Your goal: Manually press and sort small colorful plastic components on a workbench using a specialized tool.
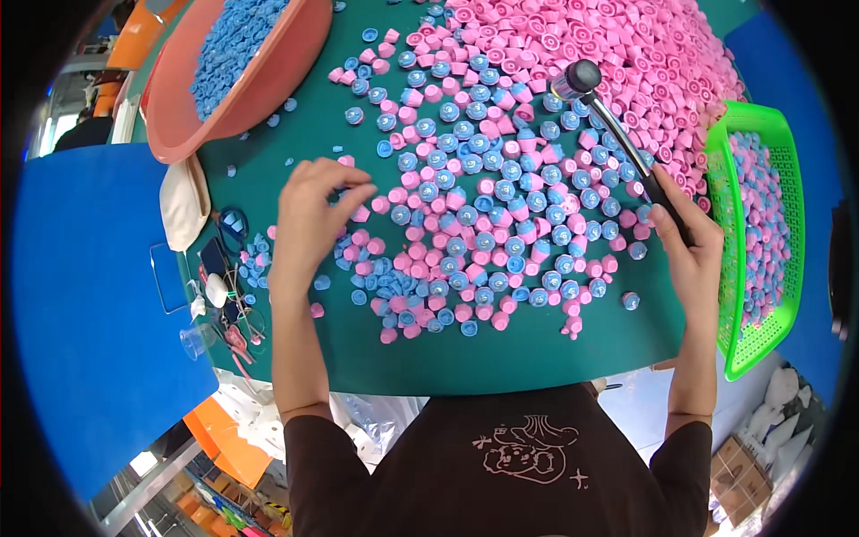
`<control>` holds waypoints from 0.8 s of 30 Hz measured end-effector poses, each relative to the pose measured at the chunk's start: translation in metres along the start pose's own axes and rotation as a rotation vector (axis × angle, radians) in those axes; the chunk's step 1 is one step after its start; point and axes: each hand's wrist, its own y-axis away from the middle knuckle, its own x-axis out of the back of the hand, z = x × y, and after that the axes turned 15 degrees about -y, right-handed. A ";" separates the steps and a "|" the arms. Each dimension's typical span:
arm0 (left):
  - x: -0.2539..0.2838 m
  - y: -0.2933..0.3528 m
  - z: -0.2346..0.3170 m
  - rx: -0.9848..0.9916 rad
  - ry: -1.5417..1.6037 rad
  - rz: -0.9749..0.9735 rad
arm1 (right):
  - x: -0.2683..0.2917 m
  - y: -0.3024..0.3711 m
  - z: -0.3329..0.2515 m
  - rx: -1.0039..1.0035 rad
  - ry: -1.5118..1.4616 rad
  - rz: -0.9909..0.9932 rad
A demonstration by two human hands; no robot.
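Note:
My right hand [689, 246] is wrapped round the black grip of a small hammer [613, 125]. Its metal shaft slants up and left to a round black head, which hovers over the far side of the scattered pieces. My left hand [313, 210] is at the left edge of the scatter, thumb and fingers drawn together in a pinch; whatever is between the tips is hidden. Between my hands lie many small pink cups [418, 251] and blue caps [385, 285]. Many are joined as blue-topped pieces [504, 190], some upright and others tipped over.
A big heap of pink cups [626, 54] covers the far right of the green table [537, 353]. A tilted salmon basin [179, 125] of blue caps stands far left. At the right is a green basket [741, 345] of joined pieces. Cords, tools and a clear cup [197, 340] lie left.

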 end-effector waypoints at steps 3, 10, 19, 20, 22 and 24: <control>-0.008 0.009 0.004 -0.108 0.035 -0.073 | -0.004 -0.001 -0.005 -0.033 -0.031 -0.029; -0.013 0.011 -0.006 -0.037 0.038 0.070 | -0.013 -0.009 -0.005 -0.014 -0.003 -0.041; -0.002 0.003 -0.032 0.172 0.047 0.183 | -0.018 -0.020 -0.005 0.047 0.209 -0.145; -0.002 0.002 -0.034 0.178 0.057 0.179 | -0.018 -0.022 -0.005 0.065 0.232 -0.123; -0.001 -0.001 -0.032 0.149 0.027 0.169 | -0.018 -0.027 -0.007 0.030 0.210 -0.126; -0.003 -0.002 -0.027 0.116 0.005 0.159 | -0.017 -0.030 -0.005 -0.089 0.240 -0.142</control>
